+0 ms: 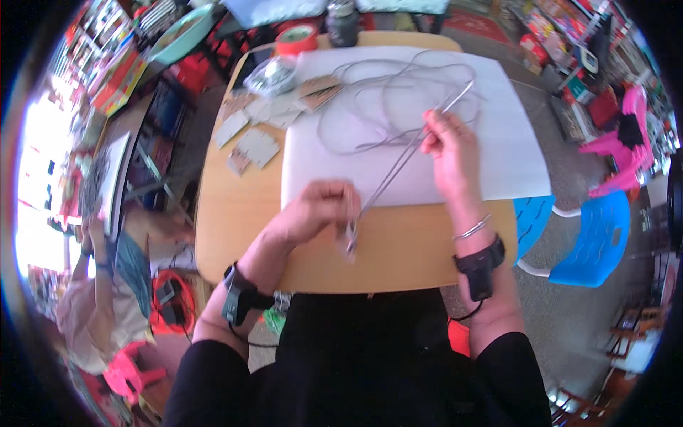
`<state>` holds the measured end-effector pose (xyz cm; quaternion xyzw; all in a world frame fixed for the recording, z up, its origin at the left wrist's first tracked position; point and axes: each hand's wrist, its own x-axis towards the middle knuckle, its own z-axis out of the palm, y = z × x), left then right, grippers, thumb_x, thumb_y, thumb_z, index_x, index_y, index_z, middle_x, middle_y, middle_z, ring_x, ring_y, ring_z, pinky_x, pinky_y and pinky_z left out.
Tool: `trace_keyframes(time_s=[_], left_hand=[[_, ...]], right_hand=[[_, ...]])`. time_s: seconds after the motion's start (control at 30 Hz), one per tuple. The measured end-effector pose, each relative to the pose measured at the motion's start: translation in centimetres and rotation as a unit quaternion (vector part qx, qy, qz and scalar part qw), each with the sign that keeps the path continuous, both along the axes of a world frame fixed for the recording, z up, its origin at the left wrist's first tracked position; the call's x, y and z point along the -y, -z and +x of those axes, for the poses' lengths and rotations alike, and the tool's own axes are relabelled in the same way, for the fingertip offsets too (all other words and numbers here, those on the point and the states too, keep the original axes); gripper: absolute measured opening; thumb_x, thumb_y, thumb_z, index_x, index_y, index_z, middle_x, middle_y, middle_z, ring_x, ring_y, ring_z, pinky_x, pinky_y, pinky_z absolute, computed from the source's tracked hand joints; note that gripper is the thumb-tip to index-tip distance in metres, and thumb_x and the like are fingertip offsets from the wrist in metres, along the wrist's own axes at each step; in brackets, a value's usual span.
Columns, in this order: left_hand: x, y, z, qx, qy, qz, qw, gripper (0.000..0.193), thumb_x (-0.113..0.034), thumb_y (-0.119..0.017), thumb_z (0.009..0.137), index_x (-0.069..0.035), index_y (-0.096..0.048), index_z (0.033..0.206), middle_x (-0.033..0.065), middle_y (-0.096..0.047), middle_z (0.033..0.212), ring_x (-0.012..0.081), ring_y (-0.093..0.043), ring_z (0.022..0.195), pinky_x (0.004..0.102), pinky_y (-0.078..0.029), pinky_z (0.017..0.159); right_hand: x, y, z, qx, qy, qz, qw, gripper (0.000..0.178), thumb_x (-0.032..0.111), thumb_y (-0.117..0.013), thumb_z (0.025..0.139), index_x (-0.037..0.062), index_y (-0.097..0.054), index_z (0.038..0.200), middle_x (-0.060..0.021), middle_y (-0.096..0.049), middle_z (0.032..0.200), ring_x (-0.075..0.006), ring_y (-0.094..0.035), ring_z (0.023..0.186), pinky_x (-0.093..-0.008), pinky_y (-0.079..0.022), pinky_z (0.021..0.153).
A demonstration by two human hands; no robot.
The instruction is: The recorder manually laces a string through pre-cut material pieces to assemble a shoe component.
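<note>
My right hand (452, 146) is raised over the white sheet (491, 164), thumb and fingers pinched on a thin grey cable (393, 173). Two strands of it run down slantwise to my left hand (324, 210), which is closed around them near the front of the table. Below the left fingers hangs a small pale piece (351, 240), blurred, perhaps the cable's end; its kind I cannot make out. The rest of the cable lies in loose, wide loops across the sheet's far half, and a shiny stretch of it sticks out beyond the right fingers.
Flat cardboard-like pieces (255, 147), a clear plastic bag (272, 77), a red tape roll (297, 40) and a dark jar (342, 25) are on the wooden table (238, 206). A blue chair (594, 238) stands at the right. Another person (107, 299) sits at the left.
</note>
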<state>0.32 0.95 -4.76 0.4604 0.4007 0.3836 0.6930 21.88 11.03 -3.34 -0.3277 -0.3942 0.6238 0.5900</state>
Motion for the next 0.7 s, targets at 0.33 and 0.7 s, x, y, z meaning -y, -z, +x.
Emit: trace_keyframes(time_s=[0.33,0.7], left_hand=[[-0.9,0.4,-0.6,0.220,-0.313,0.046,0.923,0.006,-0.012,-0.055,0.090,-0.007,-0.057,0.091,-0.0014,-0.056,0.083,0.0103,-0.055,0.076,0.0264,-0.044,0.073],[-1.0,0.8,-0.6,0.070,-0.249,0.032,0.965,0.026,-0.023,-0.049,0.095,0.000,-0.059,0.101,0.0062,-0.062,0.090,0.0146,-0.060,0.084,0.0298,-0.047,0.080]], right_hand=[[4.2,0.8,-3.2,0.374,-0.013,0.205,0.904,0.035,0.034,-0.064,0.085,0.0003,-0.056,0.090,-0.0026,-0.051,0.068,-0.0116,-0.046,0.060,-0.0263,-0.039,0.054],[4.9,0.2,-4.0,0.482,-0.017,0.433,0.762,0.012,0.000,-0.063,0.073,0.0033,-0.057,0.083,-0.0090,-0.053,0.070,-0.0269,-0.054,0.060,-0.0362,-0.043,0.052]])
